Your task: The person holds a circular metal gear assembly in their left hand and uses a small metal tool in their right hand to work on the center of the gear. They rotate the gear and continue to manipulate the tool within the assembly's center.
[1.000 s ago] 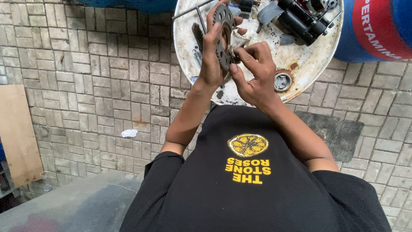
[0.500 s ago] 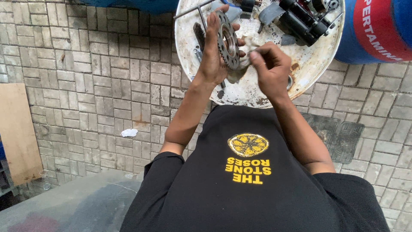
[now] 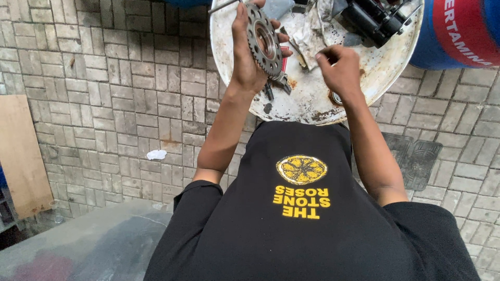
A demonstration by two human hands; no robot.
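Head view: the left hand (image 3: 246, 57) is clamping a toothed gear (image 3: 264, 39) upright over the round white tray (image 3: 312, 99), near its left rim. The right hand (image 3: 339, 66) is hovering loosely curled just beside, holding nothing visible, with bare tray showing between them.

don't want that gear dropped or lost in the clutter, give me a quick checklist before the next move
1. Left hand has the toothed sprocket firmly held: ok, fingers wrap its rim and it stands on edge.
2. Right hand free to help: cannot tell, it is loosely closed and apart from the sprocket; anything inside is hidden.
3. Sprocket above the round white tray, not the paving: ok.
4. Set-down room on the tray: not ok, a dirty rag, a black motor part and small loose parts crowd it.
5. Sprocket teeth undamaged: cannot tell, too small to judge.
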